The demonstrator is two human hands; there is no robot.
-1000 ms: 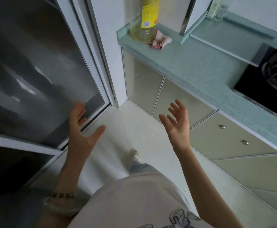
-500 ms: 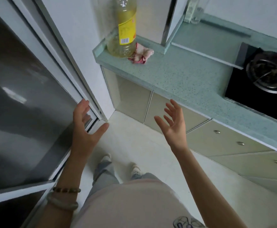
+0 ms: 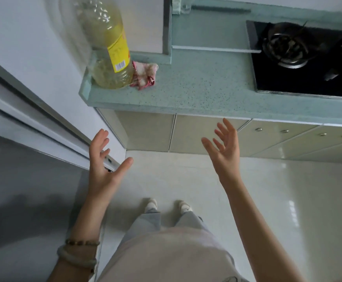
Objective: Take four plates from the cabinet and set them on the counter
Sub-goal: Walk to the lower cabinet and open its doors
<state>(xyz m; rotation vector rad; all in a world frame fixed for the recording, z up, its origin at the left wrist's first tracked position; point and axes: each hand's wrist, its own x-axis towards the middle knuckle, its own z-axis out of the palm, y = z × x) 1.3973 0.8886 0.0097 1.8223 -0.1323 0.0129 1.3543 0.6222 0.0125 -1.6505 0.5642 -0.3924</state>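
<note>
I see no plates. My left hand (image 3: 103, 167) is raised with fingers spread and palm turned inward, empty, in front of a sliding door's frame. My right hand (image 3: 224, 148) is also raised and empty, fingers apart, in front of the closed cream cabinet doors (image 3: 204, 133) under the speckled blue-green counter (image 3: 202, 86). Both hands hang in the air above the floor and touch nothing. The cabinet doors are closed, so what is inside is hidden.
A large bottle of yellow oil (image 3: 109, 49) stands at the counter's left end beside a crumpled pink cloth (image 3: 145, 75). A black gas hob (image 3: 300, 58) fills the counter's right side. Drawers with round knobs (image 3: 284, 131) are at the right. A frosted sliding glass door (image 3: 23, 180) is at the left.
My view has swung right and tilted, so the counter now lies straight ahead. Both hands stay raised and empty; the left one has come off the glass door's edge.
</note>
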